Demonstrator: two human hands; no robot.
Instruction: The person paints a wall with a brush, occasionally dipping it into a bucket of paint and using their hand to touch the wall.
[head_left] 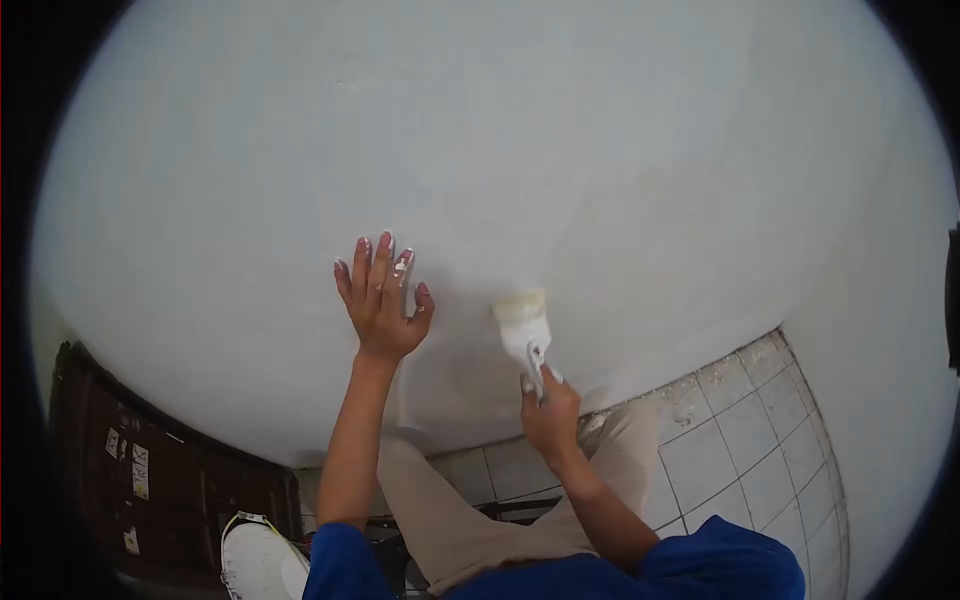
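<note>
Fingers spread, my left hand (pixel 385 310) lies flat against the pale wall (pixel 450 130), with white paint on its fingertips. To its right, my right hand (pixel 552 412) is wrapped round the handle of a wide paintbrush (pixel 524 335). The brush has a white, paint-covered body, and its cream bristles point up against the wall. Darker, damp-looking patches show on the wall around and to the right of the bristles.
A white bucket (pixel 262 560) stands at the lower left, partly cut off by my blue sleeve. Behind it is a dark brown wooden piece (pixel 180 480) with stickers. Light floor tiles (pixel 735 440) meet the wall at the lower right, and another wall (pixel 880 330) rises at the right.
</note>
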